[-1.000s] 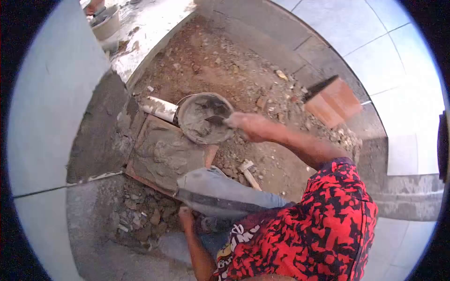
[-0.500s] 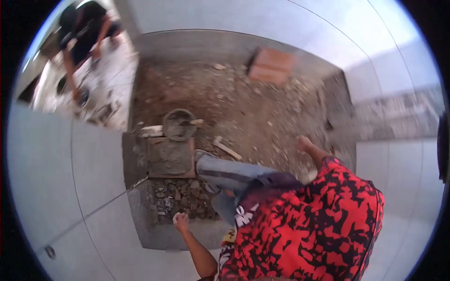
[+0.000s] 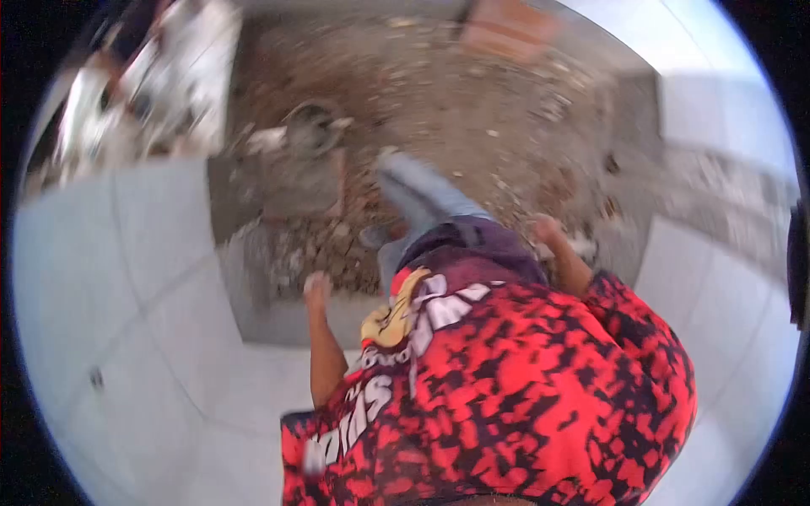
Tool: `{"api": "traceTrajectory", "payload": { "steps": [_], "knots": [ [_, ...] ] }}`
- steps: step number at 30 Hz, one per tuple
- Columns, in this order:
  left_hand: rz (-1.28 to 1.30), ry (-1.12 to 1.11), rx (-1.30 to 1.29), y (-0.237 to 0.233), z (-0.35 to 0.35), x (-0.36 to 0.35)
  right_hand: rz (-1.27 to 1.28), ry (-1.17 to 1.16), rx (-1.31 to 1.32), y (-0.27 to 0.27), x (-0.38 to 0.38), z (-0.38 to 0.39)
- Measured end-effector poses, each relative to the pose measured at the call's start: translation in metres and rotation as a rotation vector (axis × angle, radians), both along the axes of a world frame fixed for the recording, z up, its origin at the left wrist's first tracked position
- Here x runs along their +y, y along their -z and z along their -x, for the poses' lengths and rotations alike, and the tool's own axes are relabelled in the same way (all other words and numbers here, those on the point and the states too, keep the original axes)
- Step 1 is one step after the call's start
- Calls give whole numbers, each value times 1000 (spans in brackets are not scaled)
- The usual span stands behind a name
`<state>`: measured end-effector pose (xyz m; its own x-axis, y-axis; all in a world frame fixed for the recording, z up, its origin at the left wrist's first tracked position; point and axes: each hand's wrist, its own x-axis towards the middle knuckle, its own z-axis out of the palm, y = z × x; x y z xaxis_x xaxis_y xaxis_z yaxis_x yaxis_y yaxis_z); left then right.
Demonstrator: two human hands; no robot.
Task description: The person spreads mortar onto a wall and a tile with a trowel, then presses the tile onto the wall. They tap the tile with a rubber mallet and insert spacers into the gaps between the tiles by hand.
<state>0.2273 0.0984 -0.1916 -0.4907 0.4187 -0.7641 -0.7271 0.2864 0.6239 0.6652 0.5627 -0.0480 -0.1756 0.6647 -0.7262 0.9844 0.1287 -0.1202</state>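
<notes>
My left hand (image 3: 317,288) hangs beside the broken rubble (image 3: 337,257) at the low grey ledge. Motion blur smears its fingers, and I cannot make out whether anything is in them. My right hand (image 3: 547,228) is out to the right of my body over the dirt floor, its fingers blurred too. Ahead on the left, a round bucket (image 3: 314,128) of grey mortar stands behind a mortar-covered square tile (image 3: 304,187). Neither hand touches them. My jeans leg (image 3: 434,190) reaches forward between the hands.
Reddish tiles (image 3: 510,29) lie stacked at the far side of the dirt floor (image 3: 439,101). White tiled walls (image 3: 160,244) border the work area. Another person (image 3: 126,34) is partly in view at the upper left, beyond the wall.
My view has tipped down and my body has shifted, so the floor things sit higher in view. My left hand now appears higher. The pale-handled hammer on the dirt no longer shows clearly.
</notes>
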Motion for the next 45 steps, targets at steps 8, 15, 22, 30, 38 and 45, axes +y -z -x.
{"api": "traceTrajectory", "payload": {
  "steps": [8,15,22,30,38,45],
  "knots": [
    [150,130,442,-5,-37,26,47,237,177,48,82,27],
    [15,-124,12,77,-64,-6,-601,-336,309,-16,111,93],
    [349,27,466,-150,-12,51,-578,-322,370,-57,177,193],
    [586,-521,590,-235,44,126,-105,-804,765,-124,172,501],
    [302,-1620,811,-320,223,92,107,-1227,498,-163,87,679],
    [867,-1452,1377,-494,393,39,-32,-1220,418,-192,147,808]
  ]
}}
